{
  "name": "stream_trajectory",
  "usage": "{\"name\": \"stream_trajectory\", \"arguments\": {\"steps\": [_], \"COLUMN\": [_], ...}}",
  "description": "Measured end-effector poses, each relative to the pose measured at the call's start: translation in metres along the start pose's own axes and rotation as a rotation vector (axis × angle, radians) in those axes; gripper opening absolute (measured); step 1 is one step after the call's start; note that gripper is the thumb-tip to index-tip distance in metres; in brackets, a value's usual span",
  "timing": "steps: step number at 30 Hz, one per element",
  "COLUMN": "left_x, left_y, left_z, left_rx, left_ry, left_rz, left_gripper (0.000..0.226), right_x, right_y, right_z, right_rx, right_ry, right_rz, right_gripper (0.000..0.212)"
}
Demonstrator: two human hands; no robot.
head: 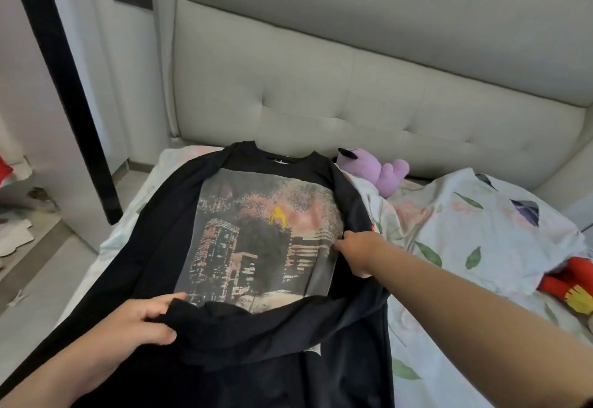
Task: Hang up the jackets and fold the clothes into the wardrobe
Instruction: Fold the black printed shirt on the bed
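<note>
Black sweatshirt (256, 247) with a city print lies flat on the floral-sheeted bed (481, 231), collar toward the padded grey headboard (353, 70). The left hand (144, 321) curls its grip round the bunched hem; the right hand (359, 253) pinches the sweatshirt's side. A purple plush (382, 170) sits by the headboard.

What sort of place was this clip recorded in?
Most likely a bedroom. A padded grey headboard rises behind floral bedding, a purple plush toy lies at the headboard's foot, and a black printed shirt is spread on the bedding for folding.
</note>
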State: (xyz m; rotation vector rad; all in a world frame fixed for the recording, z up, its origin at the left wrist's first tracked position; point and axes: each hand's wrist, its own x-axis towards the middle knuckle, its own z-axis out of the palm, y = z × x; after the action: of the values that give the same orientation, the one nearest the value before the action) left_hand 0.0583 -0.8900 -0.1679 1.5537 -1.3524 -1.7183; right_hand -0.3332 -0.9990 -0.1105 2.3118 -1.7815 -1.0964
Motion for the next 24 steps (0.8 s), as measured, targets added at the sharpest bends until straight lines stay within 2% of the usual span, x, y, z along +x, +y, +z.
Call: {"name": "stream_trajectory", "arguments": {"steps": [2,4,6,8,11,13,16,18,20,22,24], "left_x": [-0.001,-0.004,0.002,0.01,0.031,0.051,0.088,0.111,0.127,0.133,0.135], "left_y": [0.0,0.001,0.004,0.02,0.059,0.091,0.131,0.141,0.139,0.128,0.113], "left_z": [0.006,0.009,0.007,0.001,-0.021,-0.041,-0.067,-0.071,-0.069,-0.065,-0.061], "left_rx": [-0.094,-0.204,-0.36,-0.447,-0.552,-0.648,-0.569,-0.505,-0.418,-0.287,-0.119], "left_ry": [-0.119,-0.108,0.081,0.237,0.375,0.464,0.626,0.598,0.477,0.376,0.392], "left_rz": [-0.025,-0.034,-0.022,0.027,0.133,0.199,0.18,0.095,-0.026,-0.093,-0.071], "left_gripper": [0.059,0.047,0.034,0.03,0.026,0.025,0.023,0.018,0.008,0.035,0.054], "right_x": [0.0,0.0,-0.003,-0.005,0.0,0.006,0.021,0.03,0.035,0.039,0.044], "right_y": [0.014,0.033,0.058,0.089,0.122,0.131,0.132,0.123,0.109,0.094,0.078], "right_z": [-0.006,-0.012,-0.02,-0.026,-0.021,-0.017,-0.009,-0.006,-0.005,-0.002,0.004], "right_rx": [-0.041,0.082,0.291,0.45,0.699,0.796,0.785,0.702,0.58,0.482,0.532], "right_ry": [-0.048,-0.06,-0.002,0.075,0.186,0.211,0.168,0.116,0.084,0.207,0.404], "right_rz": [0.058,0.122,0.223,0.317,0.464,0.509,0.566,0.586,0.582,0.498,0.316], "right_gripper": [0.04,0.032,0.027,0.021,0.014,0.021,0.032,0.034,0.029,0.025,0.028]}}
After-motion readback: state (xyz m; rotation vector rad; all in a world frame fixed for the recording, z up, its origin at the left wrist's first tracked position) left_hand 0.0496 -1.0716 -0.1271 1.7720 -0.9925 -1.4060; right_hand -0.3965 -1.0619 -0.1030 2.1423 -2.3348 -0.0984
